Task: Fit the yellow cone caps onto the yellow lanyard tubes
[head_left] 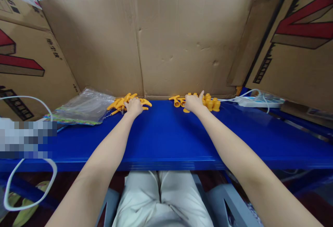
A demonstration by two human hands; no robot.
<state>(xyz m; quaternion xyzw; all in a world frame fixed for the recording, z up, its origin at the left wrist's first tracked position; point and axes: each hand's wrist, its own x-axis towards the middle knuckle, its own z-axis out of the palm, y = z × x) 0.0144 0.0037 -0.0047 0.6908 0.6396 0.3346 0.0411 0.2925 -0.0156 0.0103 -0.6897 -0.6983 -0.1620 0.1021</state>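
My left hand (134,107) rests on a loose pile of yellow branched plastic pieces (125,99). Its fingers curl down among them, and what they grip is hidden. Thin little chains (107,115) show at the pile's left edge. Farther right, my right hand (194,102) is over a cluster of yellow cup-shaped plastic pieces (215,104), its outer finger stretched up and away. The other fingertips bend down out of sight, so the item in them cannot be made out. Just left of that hand lie a yellow T-shaped piece (174,97) and a round-mouthed yellow piece (177,103).
A clear zip bag (85,107) lies on the blue table (163,135), left of the pile. Cardboard (182,43) walls the back, with printed boxes (307,57) at the sides. A white power strip (257,102) with cables is at the right. A white cable loop (53,175) hangs at the left front.
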